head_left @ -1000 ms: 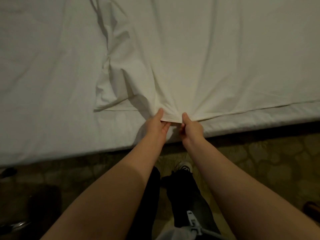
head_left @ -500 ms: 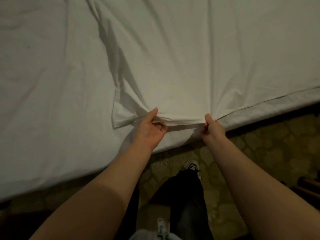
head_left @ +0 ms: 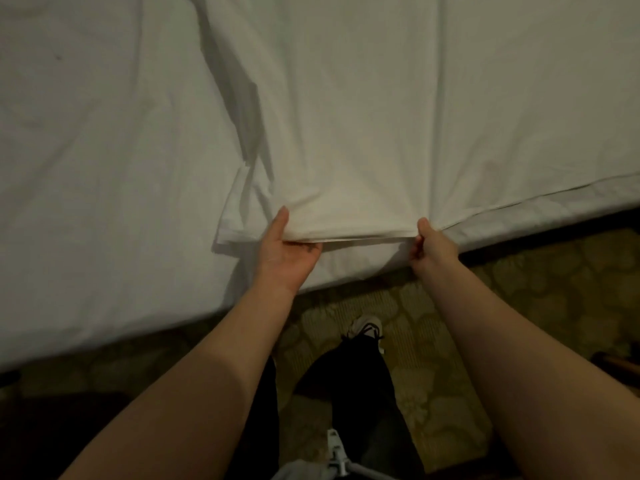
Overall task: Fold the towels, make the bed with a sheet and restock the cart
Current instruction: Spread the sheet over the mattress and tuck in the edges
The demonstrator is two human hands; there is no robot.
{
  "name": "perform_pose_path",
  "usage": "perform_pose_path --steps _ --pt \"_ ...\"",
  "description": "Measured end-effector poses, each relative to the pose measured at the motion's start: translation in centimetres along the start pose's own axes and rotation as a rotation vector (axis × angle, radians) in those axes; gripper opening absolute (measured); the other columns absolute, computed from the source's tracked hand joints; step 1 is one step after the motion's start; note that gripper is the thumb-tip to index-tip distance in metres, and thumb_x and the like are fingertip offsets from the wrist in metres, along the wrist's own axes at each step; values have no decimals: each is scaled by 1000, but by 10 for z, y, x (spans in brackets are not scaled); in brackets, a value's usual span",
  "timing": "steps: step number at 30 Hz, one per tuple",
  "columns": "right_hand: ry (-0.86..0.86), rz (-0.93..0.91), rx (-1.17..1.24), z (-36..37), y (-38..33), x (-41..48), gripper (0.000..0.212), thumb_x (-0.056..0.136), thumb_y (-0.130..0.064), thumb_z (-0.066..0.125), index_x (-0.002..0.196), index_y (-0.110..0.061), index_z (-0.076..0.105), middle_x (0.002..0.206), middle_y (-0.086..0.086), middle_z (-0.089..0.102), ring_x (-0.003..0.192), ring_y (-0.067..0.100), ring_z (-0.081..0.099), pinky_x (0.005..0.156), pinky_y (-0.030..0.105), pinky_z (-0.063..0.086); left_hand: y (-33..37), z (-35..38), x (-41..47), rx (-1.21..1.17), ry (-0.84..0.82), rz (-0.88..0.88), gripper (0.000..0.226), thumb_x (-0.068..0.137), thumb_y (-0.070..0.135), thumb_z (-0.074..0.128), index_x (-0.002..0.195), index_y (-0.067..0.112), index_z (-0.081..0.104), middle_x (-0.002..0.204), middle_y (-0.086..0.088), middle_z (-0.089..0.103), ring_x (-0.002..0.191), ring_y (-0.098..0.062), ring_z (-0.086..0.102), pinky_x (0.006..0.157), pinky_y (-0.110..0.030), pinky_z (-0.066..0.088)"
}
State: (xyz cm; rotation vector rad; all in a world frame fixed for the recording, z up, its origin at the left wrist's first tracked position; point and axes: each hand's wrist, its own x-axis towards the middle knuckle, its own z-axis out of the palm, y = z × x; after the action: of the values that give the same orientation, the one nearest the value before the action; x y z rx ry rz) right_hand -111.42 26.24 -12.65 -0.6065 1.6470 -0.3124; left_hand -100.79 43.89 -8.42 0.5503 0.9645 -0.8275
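— Sheet [head_left: 346, 133] lying as the top layer on the bed, and the grip has widened. A second ago both hands pinched the hem [head_left: 363, 238] side by side; now they're well apart along it.
— Left hand [head_left: 287, 254] has its thumb on top and fingers tucked under the hem. Right hand [head_left: 431, 247] pinches it too, thumb over curled fingers. The stretch between them runs straight.
— Good for bed-making, I'd say: a wide hold lets it be drawn square.
— Watch the left end. The corner [head_left: 235, 216] is doubled over just beside the left hand, and beyond it the mattress [head_left: 104, 202] isn't covered by this layer.
— So it likely wants to go left. Room?
— Carpet [head_left: 450, 341] runs along the bed's near edge, with one shoe [head_left: 365, 327] planted on it. There's something dark at far right; can't tell what.
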Motion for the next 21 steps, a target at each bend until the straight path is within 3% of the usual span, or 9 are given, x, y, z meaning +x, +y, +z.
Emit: perform_pose_path --steps 3,9,13,16,21 --pt "-9 -11 -38 -1 0 6 23 91 -19 64 72 -14 52 63 -4 47 27 0 41 34 14 36 7 -11 0 -6 22 84 13 87 18 62 95 8 64 87 -11 70 88 -24 63 85 -34 50" --pt "-22 -79 -86 -2 10 3 23 93 -23 59 73 -16 52 61 -4 49 38 1 43 40 17 36 24 -42 3 92 189 175 15 89 25 60 89 11 56 89 -6 58 82 -17 56 71 -26 47" --pt "-64 -43 -1 11 22 -13 25 96 -22 56 73 -15 49 56 -2 47 30 1 40 32 15 29 30 -45 4 159 154 159 18 89 28 61 92 10 57 95 -7 59 88 -18 57 82 -28 49" --pt "-151 40 94 29 41 -31 23 92 -26 62 77 -15 49 41 -5 49 31 1 42 29 13 26 34 -45 7 200 117 123 18 90 31 60 93 13 60 97 -6 62 91 -19 60 90 -32 47" --pt "-244 45 88 49 71 -46 19 90 -25 65 80 -13 54 65 -1 53 46 3 50 34 14 31 39 -52 15 198 62 118 18 90 28 61 95 11 61 100 -10 64 93 -23 61 87 -35 51"
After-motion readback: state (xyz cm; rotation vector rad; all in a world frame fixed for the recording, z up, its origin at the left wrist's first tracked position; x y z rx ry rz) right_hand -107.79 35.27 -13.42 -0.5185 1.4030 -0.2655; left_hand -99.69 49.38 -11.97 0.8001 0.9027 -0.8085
